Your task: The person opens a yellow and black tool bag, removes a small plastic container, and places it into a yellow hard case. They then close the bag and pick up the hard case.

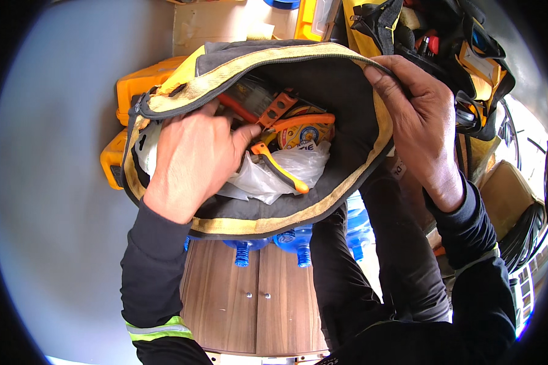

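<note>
A black tool bag (353,115) with a yellow zipped rim gapes wide in front of me. My right hand (417,109) pinches its rim at the right, thumb inside and fingers outside. Down into the left part of the bag reaches my left hand (195,155); its thumb points right, and the fingers are hidden among the contents. Near that thumb lie an orange tool with a row of holes (277,108) and a yellow-orange handle (280,168) on crumpled clear plastic (265,182). Behind them sits a round, printed yellow pack (304,131), partly covered by an orange strip.
Orange cases (111,155) stand left of the bag beside a grey wall. Blue water bottles (295,240) and a wooden cabinet (249,292) show below it. Another black-and-yellow tool bag (478,67) is at the upper right, above a coil of black cable (523,240).
</note>
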The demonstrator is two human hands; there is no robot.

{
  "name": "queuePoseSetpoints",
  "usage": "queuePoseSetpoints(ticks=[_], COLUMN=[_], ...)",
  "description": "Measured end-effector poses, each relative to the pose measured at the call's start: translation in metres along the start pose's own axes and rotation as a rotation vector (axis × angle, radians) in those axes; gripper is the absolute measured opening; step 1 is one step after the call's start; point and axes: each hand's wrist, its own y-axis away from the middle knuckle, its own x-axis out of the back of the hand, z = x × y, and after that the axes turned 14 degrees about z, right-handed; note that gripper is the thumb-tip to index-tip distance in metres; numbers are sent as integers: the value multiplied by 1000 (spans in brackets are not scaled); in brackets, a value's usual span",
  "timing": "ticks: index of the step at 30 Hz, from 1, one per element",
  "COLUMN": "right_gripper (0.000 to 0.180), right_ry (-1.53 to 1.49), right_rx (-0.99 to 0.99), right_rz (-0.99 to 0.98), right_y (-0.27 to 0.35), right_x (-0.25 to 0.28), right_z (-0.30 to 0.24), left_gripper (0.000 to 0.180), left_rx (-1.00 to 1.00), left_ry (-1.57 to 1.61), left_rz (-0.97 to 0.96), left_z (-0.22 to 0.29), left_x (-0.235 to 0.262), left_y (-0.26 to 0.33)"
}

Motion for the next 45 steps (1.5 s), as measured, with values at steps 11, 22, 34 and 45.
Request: queuePoseSetpoints(ticks=[11,22,34,45], right_gripper=[18,23,22,20], right_ry=[-58,2,-14,-72], right_rx=[44,-81,-59,-18], right_rz=[-18,-120,-103,-161], right_y=[6,5,8,6], right_x=[-4,0,-8,-11], right_z=[4,-9,-11,-5], left_gripper=[77,87,78,36], left_rx=[-31,42,114,321], left_ry=[-77,0,118,709], left_rz=[248,425,220,291], left_z=[-31,-17,-30,-34], left_x=[-62,-72,-88,-27], left_y=[-40,-49,-69,-40])
